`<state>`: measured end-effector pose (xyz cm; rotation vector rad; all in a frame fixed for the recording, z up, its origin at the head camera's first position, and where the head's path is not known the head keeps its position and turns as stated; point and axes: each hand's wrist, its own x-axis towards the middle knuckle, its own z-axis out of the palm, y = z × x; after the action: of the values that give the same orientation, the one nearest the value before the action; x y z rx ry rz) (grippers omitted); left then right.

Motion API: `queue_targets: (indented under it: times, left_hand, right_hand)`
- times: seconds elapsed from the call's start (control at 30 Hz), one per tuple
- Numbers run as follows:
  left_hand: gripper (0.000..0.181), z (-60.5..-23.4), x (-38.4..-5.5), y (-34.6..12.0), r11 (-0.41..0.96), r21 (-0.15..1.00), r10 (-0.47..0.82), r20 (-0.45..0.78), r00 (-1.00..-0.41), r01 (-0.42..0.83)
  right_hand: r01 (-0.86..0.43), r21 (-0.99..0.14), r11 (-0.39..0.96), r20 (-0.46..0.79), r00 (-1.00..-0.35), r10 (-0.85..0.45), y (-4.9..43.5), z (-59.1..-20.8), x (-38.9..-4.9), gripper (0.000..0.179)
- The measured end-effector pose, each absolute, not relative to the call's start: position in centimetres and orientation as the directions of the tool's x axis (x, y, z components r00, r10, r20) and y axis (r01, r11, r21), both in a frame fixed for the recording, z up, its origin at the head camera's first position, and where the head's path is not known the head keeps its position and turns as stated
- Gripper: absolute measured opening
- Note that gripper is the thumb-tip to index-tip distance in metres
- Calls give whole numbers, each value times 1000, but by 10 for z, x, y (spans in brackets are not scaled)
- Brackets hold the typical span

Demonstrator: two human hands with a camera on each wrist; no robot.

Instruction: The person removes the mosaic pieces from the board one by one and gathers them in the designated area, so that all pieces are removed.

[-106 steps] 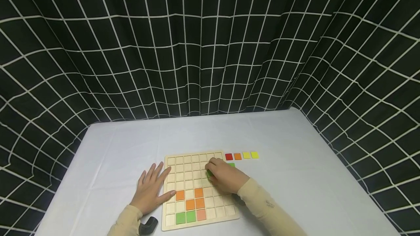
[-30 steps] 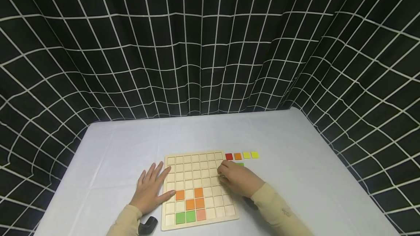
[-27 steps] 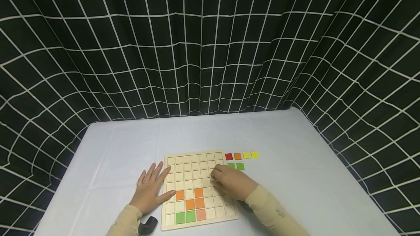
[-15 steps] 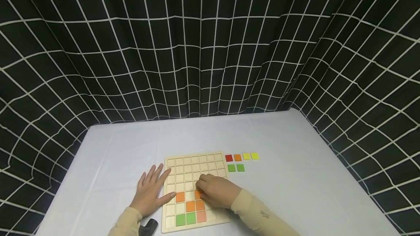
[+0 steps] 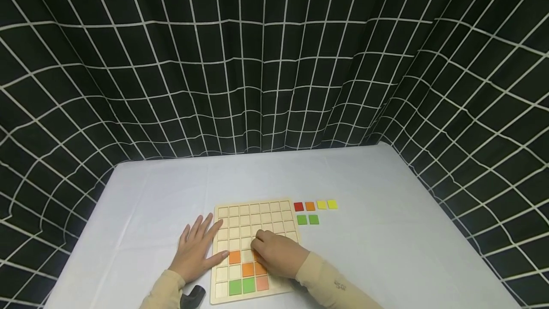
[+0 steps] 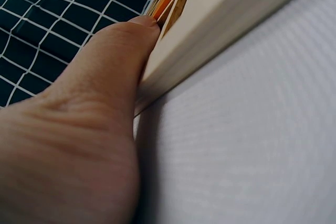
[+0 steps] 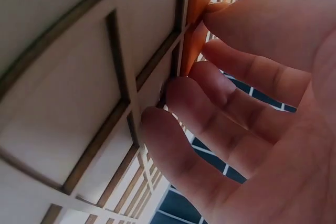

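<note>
Right grip (image 5: 279,253) palm-down; low over orange tiles (image 5: 259,269)

the right hand (image 5: 279,253) has moved nearer and leftward. at first it was over the far right part of the board (image 5: 255,206) with a green tile (image 5: 314,220) at its fingers, later at the right edge; now it is at the right-hand pair of orange tiles (image 5: 259,269), partly hiding both, slightly further left than half a second ago. the green tile now lies right of the board, beside another green tile (image 5: 302,220). far right cells the hand covered are now visible.
</note>
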<state>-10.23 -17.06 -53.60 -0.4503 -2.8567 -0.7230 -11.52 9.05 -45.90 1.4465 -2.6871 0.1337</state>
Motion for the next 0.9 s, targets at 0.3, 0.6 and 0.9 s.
queue_targets:
  times: [0.3, 0.6, 0.9]
  left_hand:
    - [82, -532, -103, -171, 847, 434, 242, 199, -950, 307]
    - [81, -533, -101, -169, 838, 442, 242, 224, -944, 319]
    - [82, -528, -100, -168, 849, 438, 240, 179, -954, 296]
  right_hand:
    - [-826, -86, 558, 70, -563, -823, 89, -461, -117, 11]
    - [-822, -124, 555, 79, -566, -821, 91, -461, -117, 17]
    - [-814, -131, 566, 74, -577, -813, 95, -457, -116, 20]
